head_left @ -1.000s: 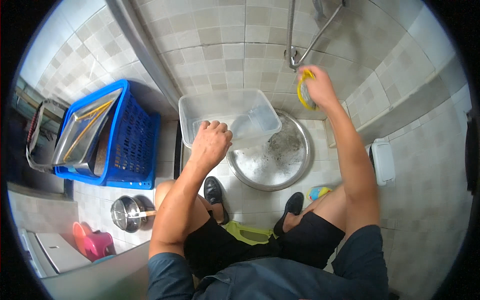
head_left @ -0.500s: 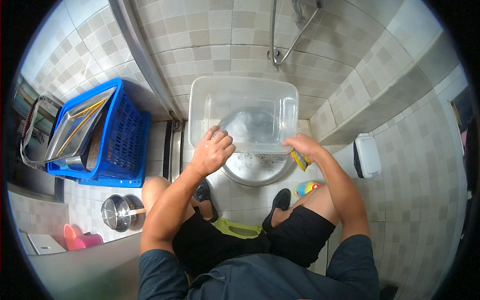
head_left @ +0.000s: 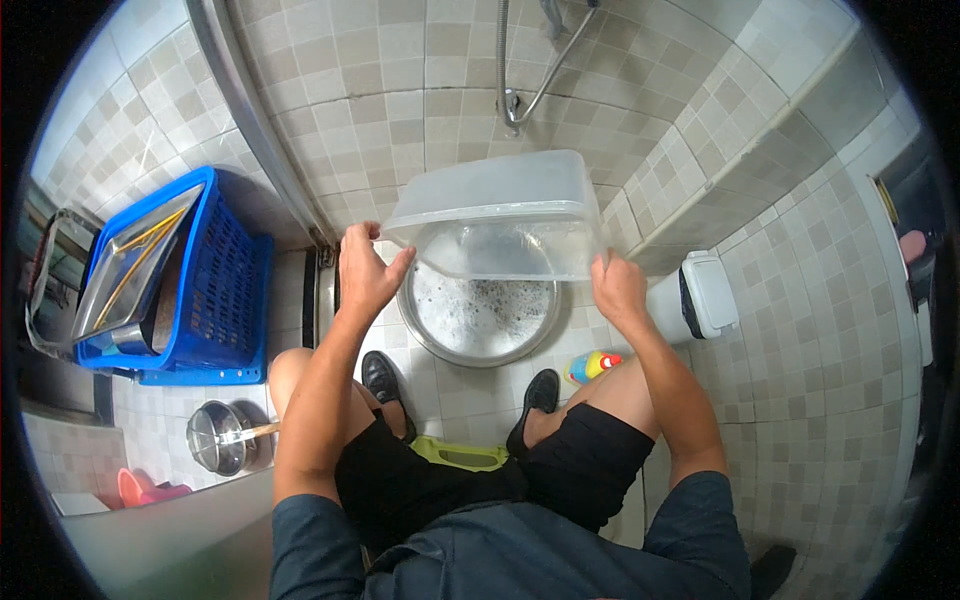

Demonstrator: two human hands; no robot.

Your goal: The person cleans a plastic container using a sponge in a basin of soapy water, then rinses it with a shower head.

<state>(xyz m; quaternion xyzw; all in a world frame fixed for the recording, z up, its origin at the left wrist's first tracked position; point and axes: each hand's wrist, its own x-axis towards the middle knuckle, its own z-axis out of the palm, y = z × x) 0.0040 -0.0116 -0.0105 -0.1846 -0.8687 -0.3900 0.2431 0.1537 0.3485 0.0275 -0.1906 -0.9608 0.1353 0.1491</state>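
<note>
A clear plastic storage bin (head_left: 500, 195) is tipped on its side above a round metal basin (head_left: 480, 360) on the floor, its opening turned down toward me. Whitish water with bubbles and dark specks fills the basin. My right hand (head_left: 620, 290) grips the bin's right end near the rim. At the bin's left corner is my left hand (head_left: 368, 270), thumb and fingers spread apart around that corner; firm contact is hard to make out. No yellow sponge shows now; my right hand may hide it.
Left stands a blue crate (head_left: 235, 270) of trays and pans, with a pot (head_left: 218, 438) nearer me. A yellow-blue bottle (head_left: 590, 367) lies by my right foot. A white lidded bin (head_left: 708, 295) is at right. A shower hose (head_left: 502, 50) hangs on the wall.
The bin has turned from lying open upward to tilted on its side. My left hand has shifted left and spread its fingers. The yellow sponge near my right hand is out of sight.
</note>
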